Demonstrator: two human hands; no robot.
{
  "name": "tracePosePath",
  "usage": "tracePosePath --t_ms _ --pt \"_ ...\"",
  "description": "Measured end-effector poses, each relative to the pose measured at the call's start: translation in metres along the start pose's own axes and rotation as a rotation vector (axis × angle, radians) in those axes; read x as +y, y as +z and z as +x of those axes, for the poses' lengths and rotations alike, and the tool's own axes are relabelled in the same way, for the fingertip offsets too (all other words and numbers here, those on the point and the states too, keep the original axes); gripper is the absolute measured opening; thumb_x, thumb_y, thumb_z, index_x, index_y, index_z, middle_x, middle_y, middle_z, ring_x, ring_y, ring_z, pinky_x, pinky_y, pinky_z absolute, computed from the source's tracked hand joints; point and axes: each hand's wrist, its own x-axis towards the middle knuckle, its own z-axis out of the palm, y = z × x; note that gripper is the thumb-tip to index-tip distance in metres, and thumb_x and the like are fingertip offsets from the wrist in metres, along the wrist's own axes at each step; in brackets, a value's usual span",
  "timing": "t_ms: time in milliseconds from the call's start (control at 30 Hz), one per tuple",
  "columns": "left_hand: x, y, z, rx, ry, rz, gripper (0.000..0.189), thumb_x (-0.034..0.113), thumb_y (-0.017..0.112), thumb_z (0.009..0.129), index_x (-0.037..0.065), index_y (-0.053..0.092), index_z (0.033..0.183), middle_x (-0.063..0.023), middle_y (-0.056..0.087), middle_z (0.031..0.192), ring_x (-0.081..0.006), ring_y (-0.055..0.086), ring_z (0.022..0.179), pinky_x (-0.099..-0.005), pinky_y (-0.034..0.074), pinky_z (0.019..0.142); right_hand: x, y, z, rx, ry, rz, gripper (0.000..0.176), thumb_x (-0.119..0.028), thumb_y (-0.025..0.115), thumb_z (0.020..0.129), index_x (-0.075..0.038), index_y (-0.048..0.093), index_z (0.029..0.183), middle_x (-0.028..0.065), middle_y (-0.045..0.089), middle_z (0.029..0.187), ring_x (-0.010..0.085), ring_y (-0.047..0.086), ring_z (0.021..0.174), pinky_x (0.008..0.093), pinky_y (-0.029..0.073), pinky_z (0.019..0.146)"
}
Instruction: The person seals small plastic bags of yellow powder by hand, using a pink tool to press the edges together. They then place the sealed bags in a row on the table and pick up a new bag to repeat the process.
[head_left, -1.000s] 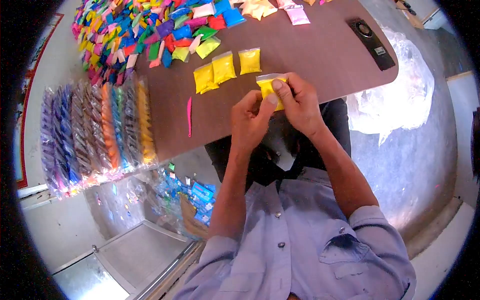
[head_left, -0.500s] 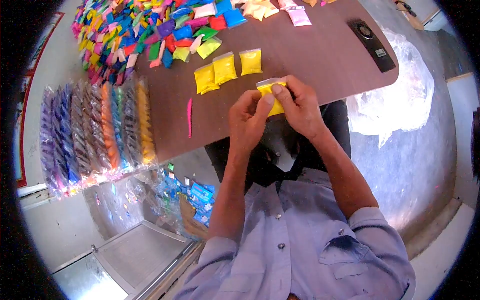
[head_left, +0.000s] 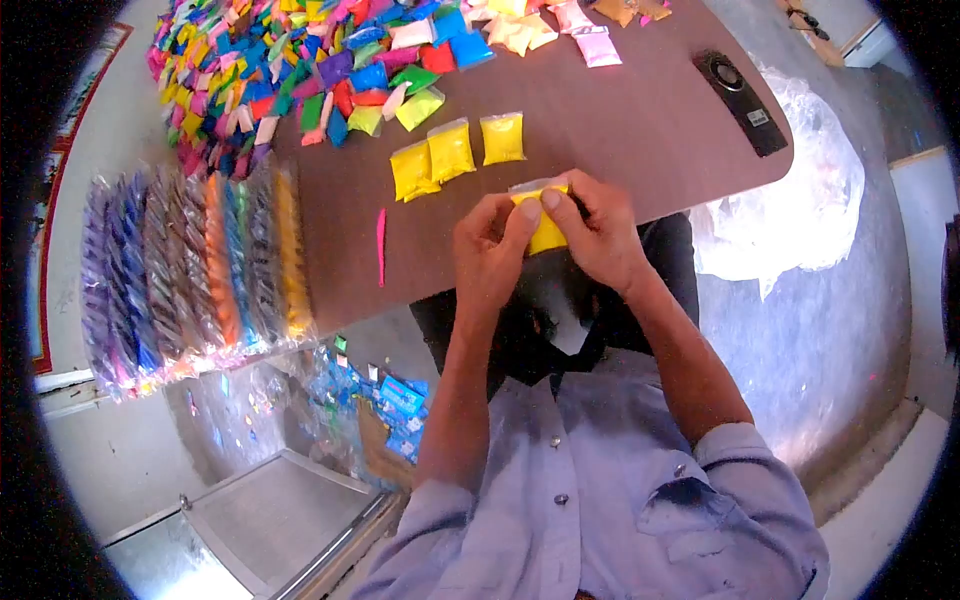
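Note:
A small clear packet with yellow filling (head_left: 547,236) is pinched between both my hands at the table's front edge. My left hand (head_left: 492,240) has its thumb on the packet's left side, and my right hand (head_left: 597,228) grips the right side, the thumb tips close together. Just behind my hands, a yellow packet (head_left: 502,137) lies alone. To its left, another yellow packet (head_left: 451,150) overlaps further yellow ones (head_left: 412,172). A thin pink strip (head_left: 381,247) lies left of my left hand.
Many multicoloured packets (head_left: 330,60) are heaped at the back left of the table (head_left: 620,130). Rows of twisted, wrapped coloured bundles (head_left: 190,265) lie at the left edge. A black device with a dial (head_left: 742,100) sits at the right. A clear plastic bag (head_left: 800,190) is beyond the table.
The view has shifted slightly, so the table items appear a little lower. Both my hands still hold the yellow packet, with their thumbs now closer together along its top.

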Motion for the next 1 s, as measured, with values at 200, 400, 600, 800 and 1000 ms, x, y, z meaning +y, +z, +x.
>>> tracePosePath --t_ms 200,400,600,800,1000 --pt "-0.014 -0.005 0.0 -0.01 0.089 -0.026 0.017 0.018 0.069 0.101 0.002 0.067 0.095 0.0051 0.059 0.08 -0.0027 0.052 0.072 -0.0209 0.042 0.063 -0.006 -0.007 0.001 -0.068 0.04 -0.041 0.019 -0.023 0.065 0.1 -0.004 0.068 0.1 0.016 0.066 0.081 0.0282 0.066 0.07 0.0382 0.052 0.064" --pt "-0.015 -0.001 -0.003 0.0 0.073 -0.126 0.015 0.016 0.069 0.101 0.002 0.067 0.095 0.005 0.06 0.082 -0.0023 0.053 0.072 -0.0209 0.043 0.063 -0.004 -0.002 0.0 -0.034 0.05 0.015 0.016 -0.018 0.063 0.101 -0.003 0.068 0.101 0.0138 0.069 0.085 0.0249 0.068 0.075 0.0369 0.054 0.069" --pt "-0.003 0.001 -0.004 -0.002 0.019 -0.065 0.017 0.017 0.068 0.102 0.001 0.069 0.1 0.0033 0.062 0.078 -0.0033 0.056 0.073 -0.0214 0.046 0.063 -0.006 -0.002 0.0 -0.005 0.016 0.01 0.013 -0.012 0.065 0.098 -0.001 0.07 0.096 0.0122 0.07 0.085 0.0208 0.068 0.075 0.034 0.054 0.07" --pt "-0.023 -0.002 -0.002 0.039 0.087 -0.069 0.017 0.02 0.066 0.104 0.003 0.07 0.102 0.0043 0.064 0.085 -0.0042 0.056 0.076 -0.0221 0.047 0.067 -0.02 -0.002 0.002 -0.029 0.067 -0.063 0.015 -0.015 0.066 0.098 0.0 0.069 0.096 0.0127 0.069 0.079 0.0214 0.067 0.071 0.0344 0.054 0.067" --pt "-0.009 0.0 -0.005 -0.002 0.025 -0.006 0.02 0.022 0.067 0.103 0.003 0.069 0.105 0.0017 0.066 0.088 -0.0065 0.057 0.08 -0.0255 0.049 0.07 -0.008 -0.006 0.002 -0.031 0.062 -0.087 0.018 -0.017 0.064 0.1 0.001 0.068 0.096 0.012 0.067 0.077 0.02 0.063 0.068 0.0331 0.052 0.066"
